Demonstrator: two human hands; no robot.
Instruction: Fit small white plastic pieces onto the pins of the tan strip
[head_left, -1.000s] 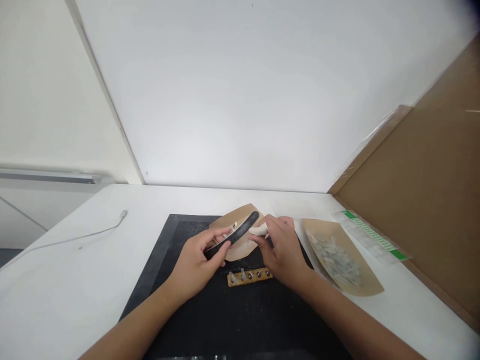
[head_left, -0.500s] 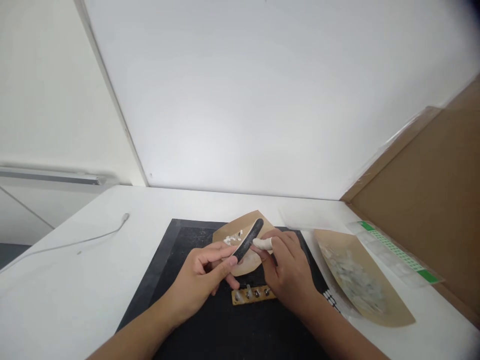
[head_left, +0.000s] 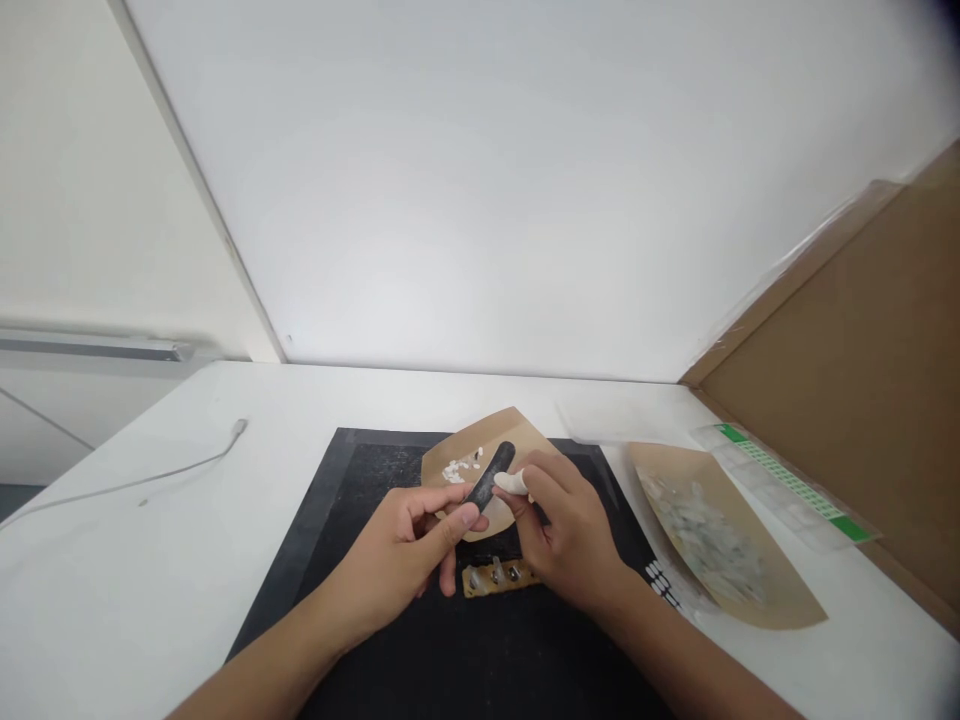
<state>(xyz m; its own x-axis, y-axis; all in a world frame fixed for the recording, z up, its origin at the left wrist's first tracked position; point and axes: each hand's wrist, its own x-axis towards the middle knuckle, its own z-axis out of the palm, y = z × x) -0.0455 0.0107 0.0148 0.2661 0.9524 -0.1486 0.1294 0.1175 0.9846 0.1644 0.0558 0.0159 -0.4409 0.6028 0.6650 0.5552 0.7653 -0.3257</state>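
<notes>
My left hand (head_left: 409, 535) grips the lower end of a black nail file (head_left: 491, 477) between thumb and fingers. The file tilts up and away to the right. My right hand (head_left: 566, 520) is closed in a pinch against the file's right side, and a white finger cot (head_left: 512, 483) covers one fingertip. Whatever lies in that pinch is too small and too hidden to name. Below the hands, a yellowish strip (head_left: 484, 590) carries several metal studs, some with clear pieces standing on them; my right hand covers its right end.
Behind the hands lies a brown paper tray (head_left: 525, 420) with small white bits (head_left: 461, 467). A black mat (head_left: 360, 640) lies beneath. On the right are a brown tray of translucent pieces (head_left: 709, 540) and a clear plastic pack with a green label (head_left: 787, 485). A cable (head_left: 180, 470) lies left.
The nail file has turned to show more of its flat face, and both hands have shifted slightly left. The whole view has tilted a little. Both hands keep their grips.
</notes>
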